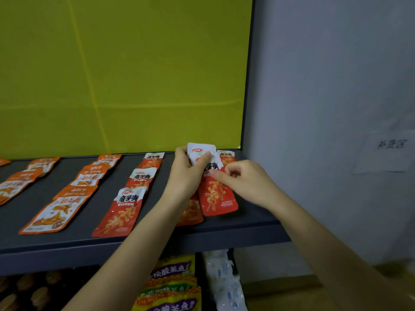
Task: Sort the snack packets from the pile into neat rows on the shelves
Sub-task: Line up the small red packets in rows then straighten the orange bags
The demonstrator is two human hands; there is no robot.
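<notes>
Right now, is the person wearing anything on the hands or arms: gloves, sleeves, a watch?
No. The left hand and the right hand are bare, with no gloves, rings or watch showing. The left forearm and the right forearm are uncovered down to the picture's bottom edge; no sleeve comes into view.

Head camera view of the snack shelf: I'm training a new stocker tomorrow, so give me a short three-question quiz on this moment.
1. True or false: the left hand and the right hand both hold red-and-white packets.
2. The back panel behind the dark shelf is: A) yellow-green B) blue C) white.
3. Fill in: the yellow-and-purple packets lie on the level ___ the dark shelf.

Key: 1 true; 2 A; 3 below.
</notes>
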